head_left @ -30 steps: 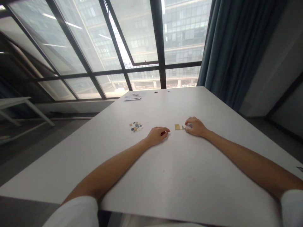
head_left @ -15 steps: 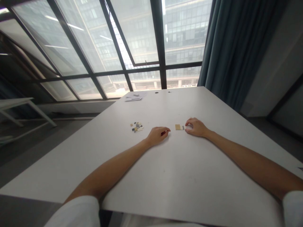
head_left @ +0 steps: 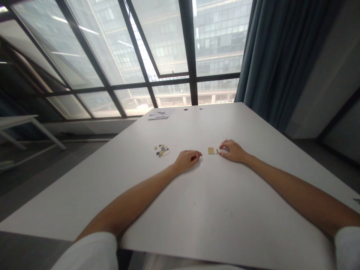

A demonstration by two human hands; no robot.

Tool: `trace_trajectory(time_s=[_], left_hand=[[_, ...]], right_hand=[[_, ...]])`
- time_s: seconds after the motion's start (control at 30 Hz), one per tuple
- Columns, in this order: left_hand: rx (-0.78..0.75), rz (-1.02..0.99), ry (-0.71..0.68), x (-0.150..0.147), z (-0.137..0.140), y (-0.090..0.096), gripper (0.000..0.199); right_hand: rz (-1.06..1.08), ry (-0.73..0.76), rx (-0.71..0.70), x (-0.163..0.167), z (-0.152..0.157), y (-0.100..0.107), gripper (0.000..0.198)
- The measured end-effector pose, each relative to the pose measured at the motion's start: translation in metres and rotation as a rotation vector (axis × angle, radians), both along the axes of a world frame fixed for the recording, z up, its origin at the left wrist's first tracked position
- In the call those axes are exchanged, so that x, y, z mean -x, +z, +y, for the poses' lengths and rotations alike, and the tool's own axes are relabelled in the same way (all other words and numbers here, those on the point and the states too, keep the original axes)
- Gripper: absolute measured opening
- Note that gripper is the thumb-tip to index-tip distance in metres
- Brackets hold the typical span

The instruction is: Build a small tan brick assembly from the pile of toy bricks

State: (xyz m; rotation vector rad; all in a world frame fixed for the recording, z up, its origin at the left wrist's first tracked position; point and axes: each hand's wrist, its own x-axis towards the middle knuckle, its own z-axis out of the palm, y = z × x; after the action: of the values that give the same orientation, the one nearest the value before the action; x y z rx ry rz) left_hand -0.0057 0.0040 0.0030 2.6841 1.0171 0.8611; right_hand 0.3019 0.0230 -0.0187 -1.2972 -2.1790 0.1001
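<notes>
A small tan studded block plate (head_left: 210, 150) lies flat on the white table, with a white and grey part (head_left: 216, 151) at its right end. Just to the right of that end rests my right hand (head_left: 233, 150), thumb and forefinger apart; whether a fingertip touches the grey end cannot be made out. My left hand (head_left: 187, 161) lies on the table left of the plate, loosely curled, with a gap between thumb and forefinger and nothing visible in it. Further left is a loose pile of small tan, grey, black and white building bricks (head_left: 163, 150).
The white table (head_left: 157, 210) reaches to the windows. Papers (head_left: 158, 117) lie at its far left corner, and a small dark round thing (head_left: 185, 109) sits near the far edge. A blue curtain (head_left: 261, 67) hangs at the right; another white table (head_left: 19, 120) stands at the left.
The view has shifted very slightly. My right fingers appear a little nearer the plate's grey end; my left hand and the pile stay put.
</notes>
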Motion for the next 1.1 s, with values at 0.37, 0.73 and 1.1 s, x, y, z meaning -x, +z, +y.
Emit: trace_trajectory(time_s=[0.37, 0.73, 1.1], left_hand=[[0.000, 0.017, -0.006, -0.0012, -0.0005, 0.0014, 0.025], [0.008, 0.022, 0.007, -0.0004, -0.0004, 0.0007, 0.025], [0.009, 0.016, 0.004, 0.0005, 0.0005, -0.0005, 0.024]], right_hand=[[-0.007, -0.011, -0.002, 0.0002, -0.0001, 0.0004, 0.017], [0.002, -0.015, 0.011, 0.0014, -0.0003, 0.0015, 0.019], [0.226, -0.151, -0.107, 0.0003, 0.0025, 0.0018, 0.019]])
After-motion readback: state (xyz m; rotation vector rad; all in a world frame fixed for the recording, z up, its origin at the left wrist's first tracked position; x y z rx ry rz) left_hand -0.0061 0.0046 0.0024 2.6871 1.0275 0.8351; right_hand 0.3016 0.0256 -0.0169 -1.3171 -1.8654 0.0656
